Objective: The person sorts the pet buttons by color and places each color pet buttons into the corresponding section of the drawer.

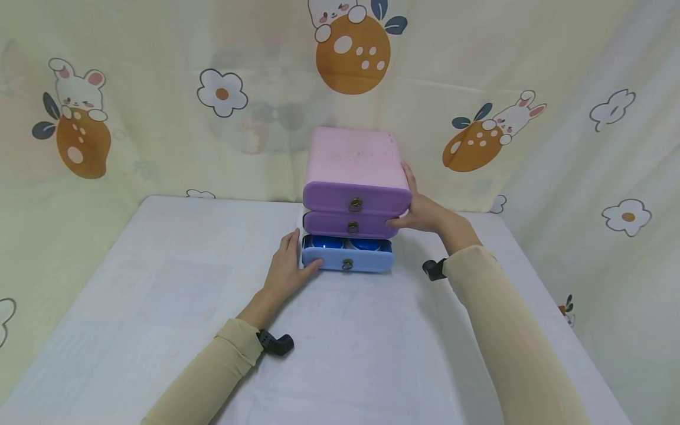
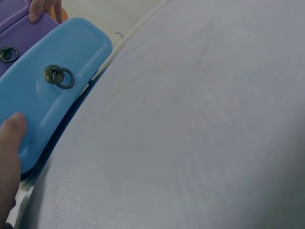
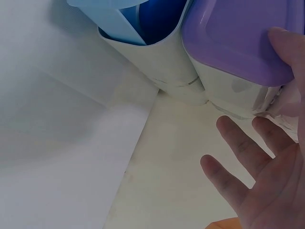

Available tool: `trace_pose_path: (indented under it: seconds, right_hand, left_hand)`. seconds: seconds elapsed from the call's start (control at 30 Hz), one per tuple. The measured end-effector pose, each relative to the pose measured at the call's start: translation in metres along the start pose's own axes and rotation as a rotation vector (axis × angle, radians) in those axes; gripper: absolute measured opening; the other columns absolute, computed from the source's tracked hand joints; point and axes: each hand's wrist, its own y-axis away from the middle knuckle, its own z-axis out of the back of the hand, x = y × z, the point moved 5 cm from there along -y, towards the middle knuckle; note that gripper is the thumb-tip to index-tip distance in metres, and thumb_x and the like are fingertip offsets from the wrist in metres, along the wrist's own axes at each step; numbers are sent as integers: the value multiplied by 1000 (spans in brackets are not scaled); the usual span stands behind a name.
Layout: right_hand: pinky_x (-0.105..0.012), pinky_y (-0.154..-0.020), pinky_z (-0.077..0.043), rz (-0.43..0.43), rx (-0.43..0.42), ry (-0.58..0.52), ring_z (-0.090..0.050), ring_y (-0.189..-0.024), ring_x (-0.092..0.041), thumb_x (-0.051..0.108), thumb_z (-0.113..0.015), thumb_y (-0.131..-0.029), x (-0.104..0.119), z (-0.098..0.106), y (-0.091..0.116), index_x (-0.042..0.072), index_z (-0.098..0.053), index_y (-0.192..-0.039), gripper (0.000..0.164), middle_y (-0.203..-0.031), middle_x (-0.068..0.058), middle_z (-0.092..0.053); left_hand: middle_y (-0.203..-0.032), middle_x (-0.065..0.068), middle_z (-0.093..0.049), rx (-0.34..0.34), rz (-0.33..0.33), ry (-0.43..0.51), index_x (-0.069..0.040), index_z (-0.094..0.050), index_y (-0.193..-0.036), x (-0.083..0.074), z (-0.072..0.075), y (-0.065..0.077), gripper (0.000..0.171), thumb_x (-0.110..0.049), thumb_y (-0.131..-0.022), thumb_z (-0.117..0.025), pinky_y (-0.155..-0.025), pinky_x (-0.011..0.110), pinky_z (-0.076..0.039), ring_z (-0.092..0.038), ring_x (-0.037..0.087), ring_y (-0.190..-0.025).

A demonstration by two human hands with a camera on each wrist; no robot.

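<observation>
A small stack of drawers has a pink top [image 1: 356, 154] and two purple drawer fronts, an upper one [image 1: 332, 198] and a middle one [image 1: 326, 223]. Below them the blue drawer [image 1: 324, 260] is pulled partway out, showing dark blue round-edged things [image 1: 365, 244] inside. My left hand [image 1: 283, 268] lies at its left side, thumb pressing the blue front and fingers stretched back along the side. On the right my right hand [image 1: 425, 212] rests its thumb on the middle purple front, other fingers spread beside the cabinet. Each drawer carries a ring pull [image 2: 59, 76].
The cabinet stands at the back edge of a table with a white cover [image 1: 345, 354]. Close behind hangs a cream curtain [image 1: 159, 147] printed with rabbits and flowers. A black wrist camera [image 1: 276, 343] sits on the left wrist, another [image 1: 434, 270] on the right.
</observation>
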Motion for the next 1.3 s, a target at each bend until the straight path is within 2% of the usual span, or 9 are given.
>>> trace_pose_path:
  seconds: [0.3, 0.57, 0.93, 1.17, 1.3]
  right_hand:
    - [-64, -113, -15, 16, 7, 16, -20, -141, -31, 17, -81, -73, 2, 0, 2, 42, 29, -141, 132, -158, 0, 9]
    - [-64, -113, -16, 34, 14, 8, -20, -139, -32, 16, -81, -73, 3, -2, 3, 39, 30, -141, 131, -158, -1, 11]
    - [-63, -113, -16, 10, 6, -4, -24, -138, -32, 14, -80, -74, -2, -2, 0, 42, 29, -141, 131, -158, -3, 6]
    - [-62, -113, -17, 16, 9, -11, -29, -135, -34, 13, -81, -73, -2, -1, 1, 41, 28, -141, 132, -157, -7, -4]
    - [-62, -114, -16, 13, 16, 0, -29, -135, -32, 16, -80, -75, -1, -1, 2, 44, 29, -139, 130, -157, -6, -4]
  left_hand:
    - [-150, 15, -31, 7, 15, -5, -5, -19, -151, 2, -3, -4, 96, -57, -83, -63, -108, 49, -37, -42, 36, -131]
    - [-149, 16, -31, 1, 17, -7, -3, -21, -150, 3, -3, -6, 95, -57, -83, -63, -107, 50, -38, -43, 38, -130]
    - [-149, 15, -32, -2, 25, -5, -5, -21, -151, 3, -4, -9, 96, -58, -82, -63, -108, 50, -37, -42, 37, -131]
    - [-148, 16, -32, -12, 17, -5, -6, -21, -151, 3, -4, -8, 96, -58, -82, -63, -107, 51, -38, -43, 38, -130]
    - [-147, 16, -33, -20, 8, -5, -5, -22, -150, 2, -3, -9, 96, -57, -82, -64, -106, 51, -39, -46, 39, -127]
